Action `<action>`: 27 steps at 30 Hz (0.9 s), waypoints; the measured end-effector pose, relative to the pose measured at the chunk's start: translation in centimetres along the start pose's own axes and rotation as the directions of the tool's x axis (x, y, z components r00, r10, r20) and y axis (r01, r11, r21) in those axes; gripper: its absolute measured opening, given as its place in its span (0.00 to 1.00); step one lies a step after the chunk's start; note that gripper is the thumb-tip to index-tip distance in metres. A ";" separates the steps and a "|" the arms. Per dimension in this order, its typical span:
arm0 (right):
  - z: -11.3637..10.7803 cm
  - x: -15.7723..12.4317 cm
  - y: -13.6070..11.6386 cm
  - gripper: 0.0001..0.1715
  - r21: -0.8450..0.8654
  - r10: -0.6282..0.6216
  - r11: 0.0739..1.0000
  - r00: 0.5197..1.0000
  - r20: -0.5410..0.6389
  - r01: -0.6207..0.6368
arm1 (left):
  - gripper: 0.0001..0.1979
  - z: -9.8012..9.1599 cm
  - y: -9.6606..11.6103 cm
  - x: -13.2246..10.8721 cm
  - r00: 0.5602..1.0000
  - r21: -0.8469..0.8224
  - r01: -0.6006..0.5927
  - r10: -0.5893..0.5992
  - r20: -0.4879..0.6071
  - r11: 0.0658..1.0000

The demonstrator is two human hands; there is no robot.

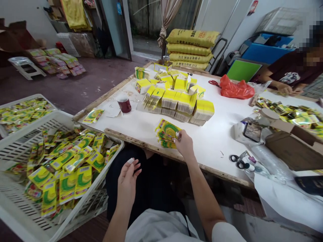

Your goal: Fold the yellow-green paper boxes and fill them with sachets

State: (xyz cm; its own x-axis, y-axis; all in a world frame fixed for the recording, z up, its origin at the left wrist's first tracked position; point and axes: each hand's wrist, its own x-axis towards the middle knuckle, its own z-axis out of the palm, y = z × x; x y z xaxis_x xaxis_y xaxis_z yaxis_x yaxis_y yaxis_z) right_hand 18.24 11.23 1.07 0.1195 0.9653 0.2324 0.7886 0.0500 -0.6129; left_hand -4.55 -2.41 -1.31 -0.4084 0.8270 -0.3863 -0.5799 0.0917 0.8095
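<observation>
A small pile of yellow-and-green packets (166, 132) lies near the close edge of a white-topped table (219, 141), seen from the head of a seated person; every place here is told from that pile. The right hand (185, 144) is at the pile's right side, fingers curled and drawn close together, their tips touching the packets. Whether they pinch one or merely rest there, I cannot tell. The left hand (130, 174) is to the pile's left and nearer the body, above the lap, half open with loosely bent fingers; it appears to hold nothing, though a white cover (130, 160) sits on a fingertip.

Just beyond the pile stand rows of stacked yellow cards (181, 101); a maroon mug (124, 105) is beyond it to the left. Left of it, beside the table, a white plastic crate (13, 205) holds many loose packets (68, 181). Far to its right, a co-worker (292, 74) sits with both hands together.

The step in hand seems to be handling or straightening the pile. The next move would call for a light fingertip grip that leaves the neighbouring packets undisturbed.
</observation>
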 end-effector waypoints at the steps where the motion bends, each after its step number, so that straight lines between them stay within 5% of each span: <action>1: -0.4 -0.4 -0.4 0.10 0.025 0.015 1.000 1.000 -0.024 -0.014 | 0.23 0.1 -0.3 -0.1 0.999 0.019 0.000 -0.001 0.038 1.000; 4: -1.5 -2.6 -2.3 0.11 0.198 0.020 0.980 0.999 -0.031 -0.013 | 0.27 1.2 -1.2 -0.2 0.986 0.010 -0.029 0.027 0.164 1.000; 6: -1.7 -5.0 -4.0 0.12 0.364 -0.075 0.931 0.990 0.119 0.026 | 0.30 2.4 -1.2 -0.3 0.974 -0.070 -0.071 0.084 0.212 0.995; 9: -0.8 -8.9 -6.5 0.14 0.600 -0.297 0.799 0.851 0.432 -0.026 | 0.30 4.3 -0.3 -0.8 0.956 -0.201 -0.142 0.187 0.224 0.969; 11: 0.3 -11.0 -7.6 0.16 0.728 -0.366 0.670 0.788 0.494 -0.145 | 0.28 5.1 0.6 -1.0 0.947 -0.269 -0.187 0.247 0.208 0.945; 13: 1.3 -12.2 -8.0 0.19 0.786 -0.376 0.581 0.786 0.490 -0.212 | 0.27 5.4 1.3 -1.0 0.944 -0.311 -0.235 0.293 0.155 0.921; 16: 2.1 -12.5 -7.8 0.24 0.767 -0.365 0.613 0.793 0.488 -0.191 | 0.29 5.0 1.2 -0.6 0.954 -0.254 -0.257 0.286 0.087 0.933; 22: 0.9 -10.4 -6.1 0.12 0.667 -0.362 0.742 0.878 0.312 0.069 | 0.25 2.6 -1.2 -0.3 0.968 -0.011 -0.248 0.249 0.041 0.969; 27: -0.8 -9.1 -4.7 0.13 0.648 -0.428 0.729 0.885 0.180 0.221 | 0.23 0.9 -0.6 0.1 0.983 0.119 -0.171 0.162 0.084 0.978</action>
State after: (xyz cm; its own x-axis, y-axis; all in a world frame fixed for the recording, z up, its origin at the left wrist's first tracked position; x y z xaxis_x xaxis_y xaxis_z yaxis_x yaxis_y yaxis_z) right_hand 13.91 2.04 2.43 -0.3410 0.8795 0.3321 0.2102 0.4157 -0.8849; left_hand -3.58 -1.87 -1.38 -0.4362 0.8746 -0.2118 -0.4131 0.0145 0.9106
